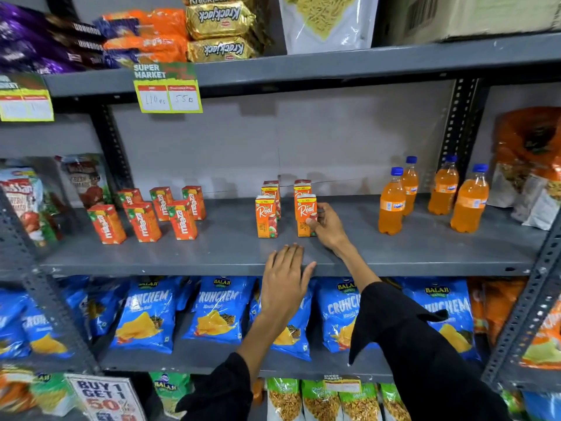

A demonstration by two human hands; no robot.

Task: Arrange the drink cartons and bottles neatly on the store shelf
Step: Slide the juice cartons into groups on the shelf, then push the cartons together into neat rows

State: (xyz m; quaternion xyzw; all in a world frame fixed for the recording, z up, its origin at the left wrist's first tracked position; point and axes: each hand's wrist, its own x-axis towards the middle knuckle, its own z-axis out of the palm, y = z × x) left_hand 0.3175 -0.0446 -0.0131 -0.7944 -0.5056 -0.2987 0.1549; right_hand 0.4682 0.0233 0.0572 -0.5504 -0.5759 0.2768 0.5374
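Orange Real carton (306, 215), front right of its group mid-shelf, sits grasped in your right hand (329, 227); slide it level with its neighbour (266, 216), while your left hand (283, 278) rests open on the shelf edge (182, 264)

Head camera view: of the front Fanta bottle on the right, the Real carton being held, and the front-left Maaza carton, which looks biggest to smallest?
1. Fanta bottle, clearly tallest.
2. Real carton and Maaza carton: too alike to rank, and the wide lens tilts the Maaza one.
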